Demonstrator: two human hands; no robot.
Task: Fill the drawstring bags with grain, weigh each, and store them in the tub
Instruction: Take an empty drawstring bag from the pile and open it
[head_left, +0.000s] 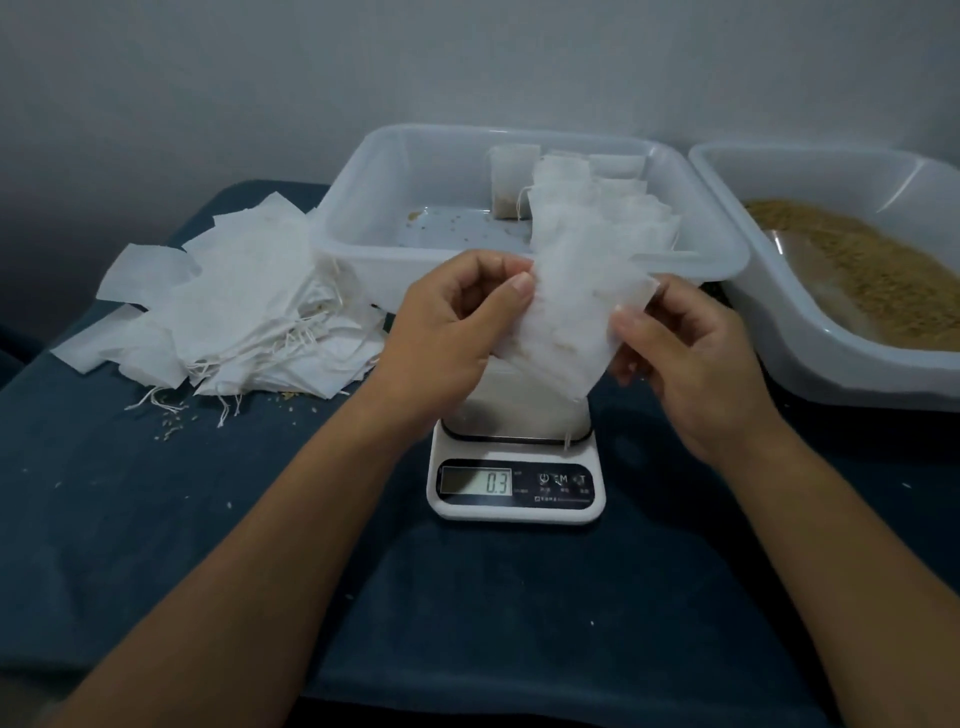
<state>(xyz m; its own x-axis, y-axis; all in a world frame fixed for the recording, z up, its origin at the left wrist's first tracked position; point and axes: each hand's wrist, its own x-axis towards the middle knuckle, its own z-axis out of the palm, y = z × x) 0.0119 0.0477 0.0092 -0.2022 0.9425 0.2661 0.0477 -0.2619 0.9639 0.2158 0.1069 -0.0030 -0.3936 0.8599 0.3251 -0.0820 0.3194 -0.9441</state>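
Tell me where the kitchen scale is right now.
The kitchen scale sits centre in the head view on the dark blue cloth, just in front of the clear tub, under the hand-held bag.

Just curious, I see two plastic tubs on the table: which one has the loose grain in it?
The right-hand tub, partly cut off by the picture's edge, holds the heap of loose grain. The middle tub, behind the scale, holds filled bags and a few stray kernels.
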